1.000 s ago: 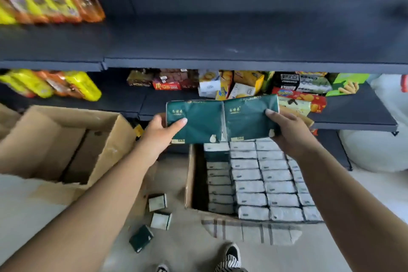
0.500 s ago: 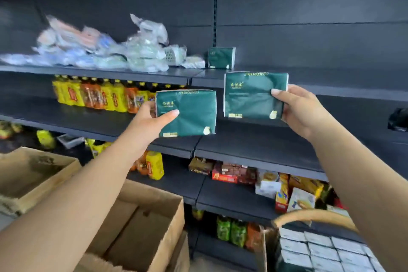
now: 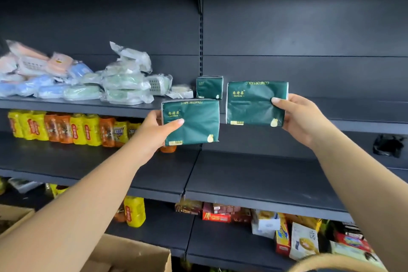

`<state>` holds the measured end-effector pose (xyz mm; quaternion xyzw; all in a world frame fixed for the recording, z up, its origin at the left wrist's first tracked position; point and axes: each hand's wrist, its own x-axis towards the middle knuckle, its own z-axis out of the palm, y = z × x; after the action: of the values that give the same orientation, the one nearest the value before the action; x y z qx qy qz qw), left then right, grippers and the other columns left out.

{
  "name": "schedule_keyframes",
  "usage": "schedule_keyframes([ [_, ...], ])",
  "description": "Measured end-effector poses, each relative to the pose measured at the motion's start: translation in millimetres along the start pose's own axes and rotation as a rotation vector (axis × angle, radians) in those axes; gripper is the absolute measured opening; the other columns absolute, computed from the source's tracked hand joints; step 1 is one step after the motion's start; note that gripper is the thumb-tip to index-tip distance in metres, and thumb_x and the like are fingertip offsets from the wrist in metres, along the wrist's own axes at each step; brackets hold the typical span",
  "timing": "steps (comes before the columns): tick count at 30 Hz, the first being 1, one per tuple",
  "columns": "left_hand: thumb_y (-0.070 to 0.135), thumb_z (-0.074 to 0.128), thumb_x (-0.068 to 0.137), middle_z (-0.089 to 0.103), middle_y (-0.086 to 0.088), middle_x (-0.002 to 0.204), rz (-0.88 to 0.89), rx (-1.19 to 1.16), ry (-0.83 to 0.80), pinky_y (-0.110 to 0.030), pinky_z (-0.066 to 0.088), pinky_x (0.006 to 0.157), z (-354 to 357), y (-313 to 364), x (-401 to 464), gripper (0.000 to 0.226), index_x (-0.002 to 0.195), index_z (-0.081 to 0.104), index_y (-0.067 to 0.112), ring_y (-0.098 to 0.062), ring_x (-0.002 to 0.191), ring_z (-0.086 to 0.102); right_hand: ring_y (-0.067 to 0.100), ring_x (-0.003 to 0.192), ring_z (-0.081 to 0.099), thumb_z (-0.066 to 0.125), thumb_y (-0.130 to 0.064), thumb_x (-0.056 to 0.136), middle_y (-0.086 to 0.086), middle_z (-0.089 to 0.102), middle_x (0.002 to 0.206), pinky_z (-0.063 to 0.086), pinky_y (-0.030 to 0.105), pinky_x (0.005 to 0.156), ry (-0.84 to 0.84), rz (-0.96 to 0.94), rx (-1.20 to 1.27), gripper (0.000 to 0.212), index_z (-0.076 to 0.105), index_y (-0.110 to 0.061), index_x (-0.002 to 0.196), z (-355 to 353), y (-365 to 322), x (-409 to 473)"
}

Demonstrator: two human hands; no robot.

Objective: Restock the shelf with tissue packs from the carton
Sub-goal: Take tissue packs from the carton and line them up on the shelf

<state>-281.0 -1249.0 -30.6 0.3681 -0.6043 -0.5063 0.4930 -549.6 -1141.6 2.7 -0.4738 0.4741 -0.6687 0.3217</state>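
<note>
My left hand point(image 3: 159, 128) grips a dark green tissue pack point(image 3: 196, 122) by its left edge, thumb across the front, held in front of the upper shelf's edge point(image 3: 364, 126). My right hand point(image 3: 300, 117) grips a second green tissue pack point(image 3: 251, 104) by its right edge, a little higher, level with the same shelf. One green tissue pack point(image 3: 209, 87) stands upright on that shelf, behind and between the two held packs. Only a curved flap point(image 3: 331, 263) of the carton shows at the bottom right.
Plastic-wrapped goods point(image 3: 92, 81) are piled on the upper shelf's left half. Yellow and orange bottles point(image 3: 72, 128) line the shelf below. Snack boxes point(image 3: 287, 234) fill a lower shelf. A brown cardboard box point(image 3: 136, 256) is at bottom left. A black object point(image 3: 388, 146) sits at far right.
Both hands have lifted the two packs from above the carton up to the upper shelf and drawn them apart. My view has swung up from the floor to the shelves.
</note>
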Motion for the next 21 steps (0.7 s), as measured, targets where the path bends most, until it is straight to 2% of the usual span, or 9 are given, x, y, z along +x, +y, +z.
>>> schedule_keyframes([
  [2,0.017,0.068,0.083,0.063,0.0,0.108,0.027,0.006,-0.006,-0.046,0.05,0.093,9,2,26,0.03,0.106,0.049,0.021,-0.019,0.098,0.064,0.021,0.086,0.068,0.049,-0.008,0.095,0.007,0.07,0.099,0.057,0.031,0.076,0.004,-0.014,0.003,0.013,0.061,-0.009,0.1,-5,3,22],
  [4,0.017,0.068,0.083,0.063,0.003,0.106,0.052,0.018,-0.003,-0.044,0.049,0.094,18,5,54,0.026,0.1,0.05,0.024,-0.017,0.099,0.063,0.019,0.084,0.069,0.049,-0.008,0.095,0.005,0.071,0.094,0.056,0.032,0.077,0.024,-0.016,0.019,0.012,0.061,-0.01,0.096,-11,7,44],
  [8,0.019,0.07,0.081,0.061,0.001,0.111,0.085,0.028,0.017,-0.044,0.049,0.093,32,5,99,0.037,0.111,0.049,0.021,-0.02,0.102,0.062,0.014,0.072,0.07,0.05,-0.008,0.095,-0.001,0.073,0.078,0.057,0.026,0.06,0.04,-0.019,0.035,0.012,0.061,-0.01,0.09,-19,11,81],
  [12,0.027,0.072,0.079,0.061,0.004,0.11,0.114,0.197,0.067,-0.035,0.049,0.091,43,-1,136,0.04,0.114,0.053,0.02,-0.014,0.1,0.06,0.013,0.071,0.069,0.049,-0.007,0.095,0.002,0.072,0.082,0.057,0.026,0.067,0.04,-0.024,0.05,0.013,0.061,-0.008,0.091,-26,20,108],
  [16,0.026,0.072,0.08,0.059,0.007,0.097,0.097,0.229,0.101,-0.029,0.045,0.078,57,2,179,0.039,0.112,0.052,0.017,-0.011,0.087,0.057,0.014,0.068,0.066,0.052,-0.008,0.094,0.004,0.069,0.086,0.055,0.024,0.061,0.076,-0.036,-0.055,0.012,0.063,-0.011,0.089,-32,23,137],
  [21,0.026,0.073,0.079,0.063,-0.004,0.108,0.062,0.349,0.053,-0.032,0.047,0.081,62,-4,241,0.039,0.111,0.055,0.012,-0.021,0.098,0.061,0.014,0.064,0.066,0.054,-0.004,0.092,0.0,0.07,0.079,0.055,0.028,0.06,0.089,-0.065,-0.107,0.014,0.064,-0.012,0.086,-33,27,172],
])
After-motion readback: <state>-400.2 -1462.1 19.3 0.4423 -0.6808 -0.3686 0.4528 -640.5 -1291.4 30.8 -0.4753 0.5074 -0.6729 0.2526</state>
